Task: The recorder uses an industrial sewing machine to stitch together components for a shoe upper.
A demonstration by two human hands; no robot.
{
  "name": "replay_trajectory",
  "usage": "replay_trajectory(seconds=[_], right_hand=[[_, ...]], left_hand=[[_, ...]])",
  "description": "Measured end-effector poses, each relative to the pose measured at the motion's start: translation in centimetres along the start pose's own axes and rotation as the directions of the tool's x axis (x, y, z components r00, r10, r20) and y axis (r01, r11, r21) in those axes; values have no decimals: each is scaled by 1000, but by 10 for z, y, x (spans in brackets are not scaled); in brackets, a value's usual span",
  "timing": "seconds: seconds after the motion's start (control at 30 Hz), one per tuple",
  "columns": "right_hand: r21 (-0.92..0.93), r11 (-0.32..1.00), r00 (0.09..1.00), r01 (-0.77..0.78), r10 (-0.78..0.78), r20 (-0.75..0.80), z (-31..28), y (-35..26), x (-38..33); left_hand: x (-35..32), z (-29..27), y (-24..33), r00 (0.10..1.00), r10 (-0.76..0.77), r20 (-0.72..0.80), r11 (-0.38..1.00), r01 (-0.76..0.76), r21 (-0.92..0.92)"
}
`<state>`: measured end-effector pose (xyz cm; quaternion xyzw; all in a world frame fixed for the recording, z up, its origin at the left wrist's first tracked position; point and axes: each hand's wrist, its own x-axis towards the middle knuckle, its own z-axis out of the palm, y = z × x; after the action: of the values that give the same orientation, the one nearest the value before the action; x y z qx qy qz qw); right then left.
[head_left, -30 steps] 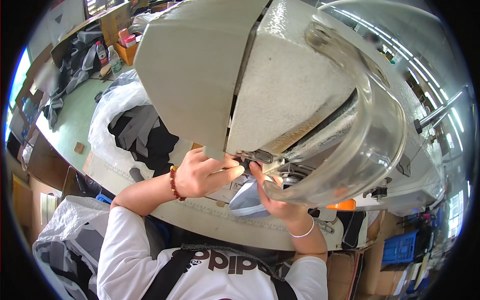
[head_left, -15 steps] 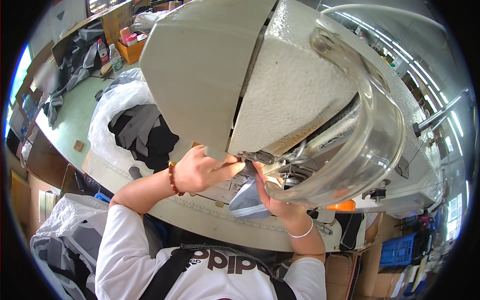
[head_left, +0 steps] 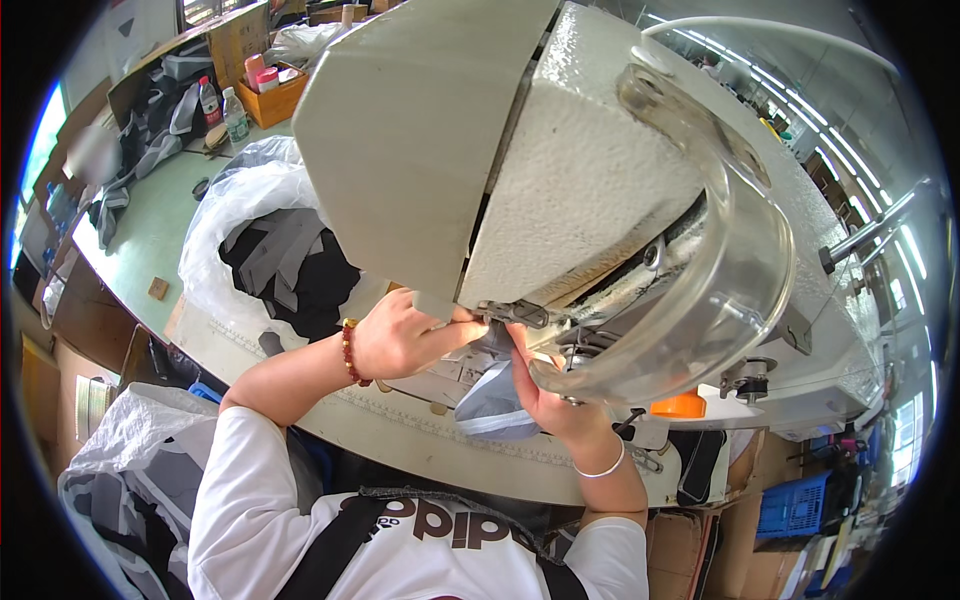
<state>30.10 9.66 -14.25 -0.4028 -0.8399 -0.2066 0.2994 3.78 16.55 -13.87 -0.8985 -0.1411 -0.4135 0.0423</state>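
Observation:
A large cream sewing machine (head_left: 590, 170) fills the middle of the view, with a curved clear plastic guard (head_left: 755, 260) on its right side. Beneath its head, my left hand (head_left: 400, 340) is closed, thumb and fingers pinching the dark edge of a grey fabric piece (head_left: 495, 405) close to the presser foot. My right hand (head_left: 550, 405) grips the same piece from the right, its fingertips near my left ones. The piece's lighter, pale-striped end hangs toward me over the machine bed. The machine head and my fingers hide the needle.
To the left, a clear plastic bag (head_left: 215, 245) holds black and grey fabric pieces (head_left: 290, 265). Bottles (head_left: 235, 118) and an orange box (head_left: 270, 100) stand farther back. Another bag of cut cloth (head_left: 140, 470) is at lower left. A blue crate (head_left: 795, 503) lies at lower right.
The view has shifted slightly around the machine. Both hands keep their hold, and the grey fabric piece has barely moved near the presser foot.

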Motion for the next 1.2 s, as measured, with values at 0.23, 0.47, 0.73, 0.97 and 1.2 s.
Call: replay_trajectory(seconds=[0.23, 0.47, 0.73, 0.97, 1.2], right_hand=[[83, 996, 1000, -20, 20, -3, -2, 0, 7], [72, 997, 997, -37, 33, 65, -4, -1, 0], [91, 995, 999, -35, 37, -12, 6, 1, -7], [190, 982, 998, -9, 21, -61, -2, 1, 8], [337, 925, 983, -173, 184, -3, 3, 25, 12]], left_hand=[[-4, 9, 2, 995, -45, -86, 998, 40, -50], [2, 6, -1, 993, 27, -114, 999, -23, 33], [-5, 8, -2, 990, -141, 2, 976, 140, -166], [-11, 11, -9, 999, 43, -27, 996, -41, 79], [7, -4, 5, 998, -12, -67, 991, 20, 130]])
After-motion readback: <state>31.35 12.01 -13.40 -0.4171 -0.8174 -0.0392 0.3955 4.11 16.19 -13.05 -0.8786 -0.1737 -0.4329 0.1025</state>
